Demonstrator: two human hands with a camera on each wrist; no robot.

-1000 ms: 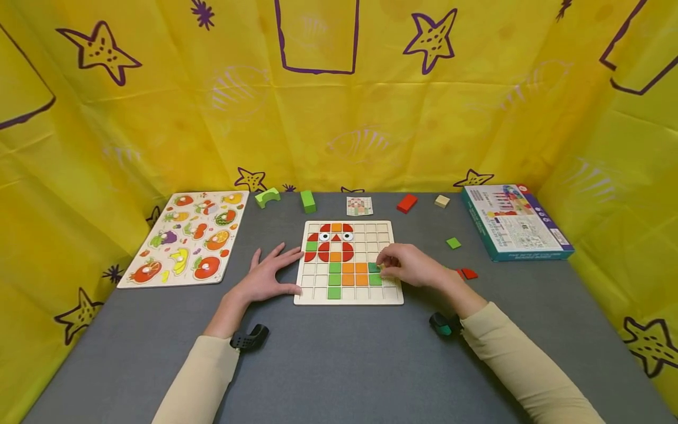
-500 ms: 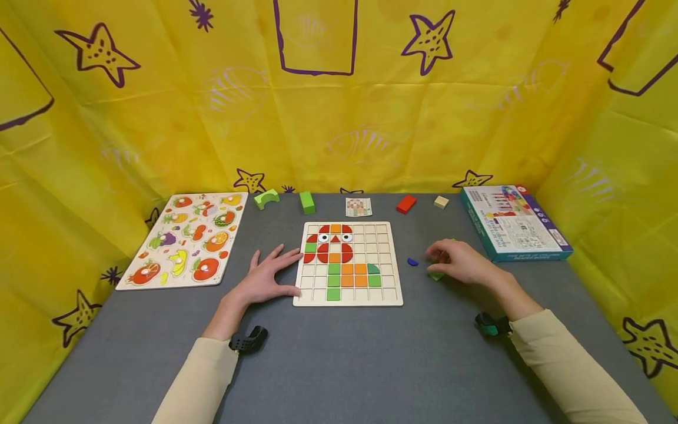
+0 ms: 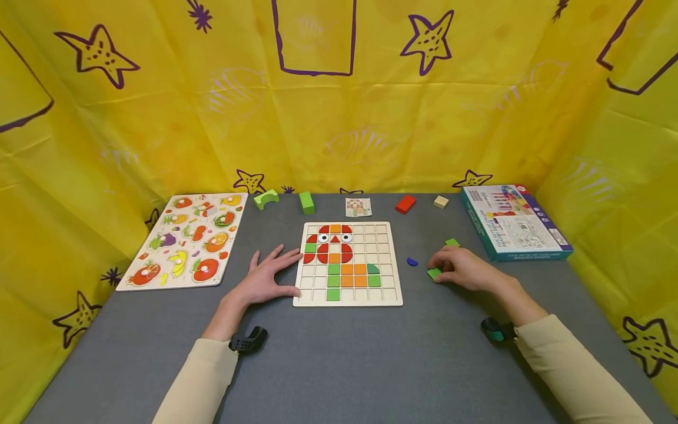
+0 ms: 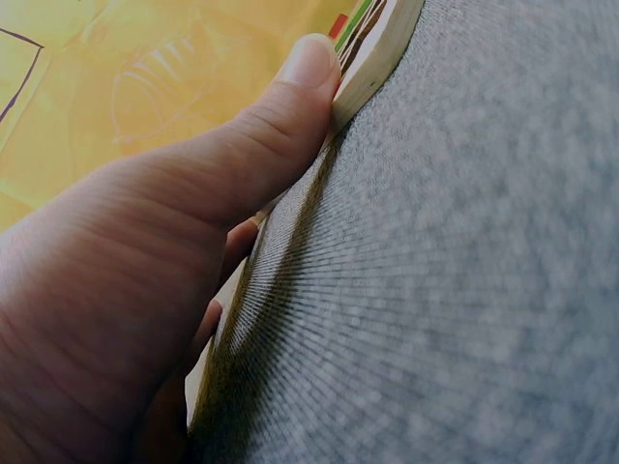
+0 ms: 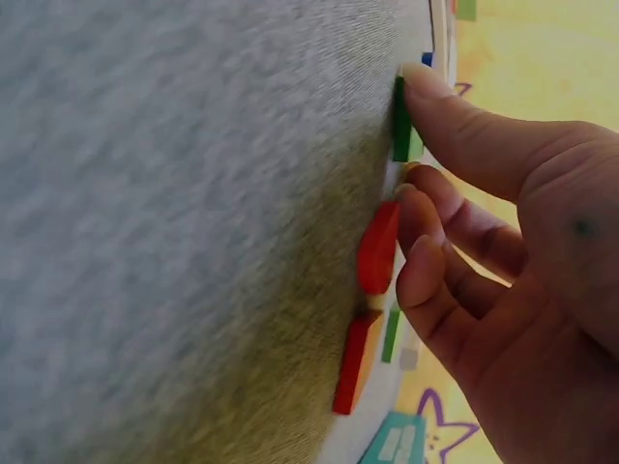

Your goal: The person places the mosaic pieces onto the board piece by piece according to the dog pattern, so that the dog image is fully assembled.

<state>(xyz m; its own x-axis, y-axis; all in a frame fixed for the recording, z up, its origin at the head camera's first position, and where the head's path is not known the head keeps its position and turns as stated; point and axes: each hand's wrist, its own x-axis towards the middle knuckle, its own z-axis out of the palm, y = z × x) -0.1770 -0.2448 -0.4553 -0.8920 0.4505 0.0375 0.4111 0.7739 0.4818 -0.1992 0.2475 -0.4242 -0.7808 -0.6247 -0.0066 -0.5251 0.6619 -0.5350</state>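
The wooden grid board (image 3: pixel 378 294) lies flat on the grey table, its left and middle squares filled with red, orange and green tiles and two eye tiles. My left hand (image 3: pixel 267 277) rests at the board's left edge, fingers spread, thumb against the near corner. Right of the board, my right hand (image 3: pixel 466 268) pinches a green square tile (image 3: pixel 434 274) lying on the table. Beside it is a small blue curved tile (image 3: pixel 412 261). Another green tile (image 3: pixel 452 242) shows behind the hand. Red tiles (image 5: pixel 378 246) near the fingers appear only in the right wrist view.
A fruit puzzle board (image 3: pixel 185 241) lies at the left. Along the back stand a green arch block (image 3: pixel 266 198), a green block (image 3: pixel 306 202), a picture card (image 3: pixel 358 207), a red block (image 3: pixel 405 204) and a pale block (image 3: pixel 441 202). A game box (image 3: pixel 516 224) lies at right.
My right hand has left a green quarter-round tile on the board and moved right to the loose tiles, where its fingers have closed on a green square tile. The left hand has stayed put.
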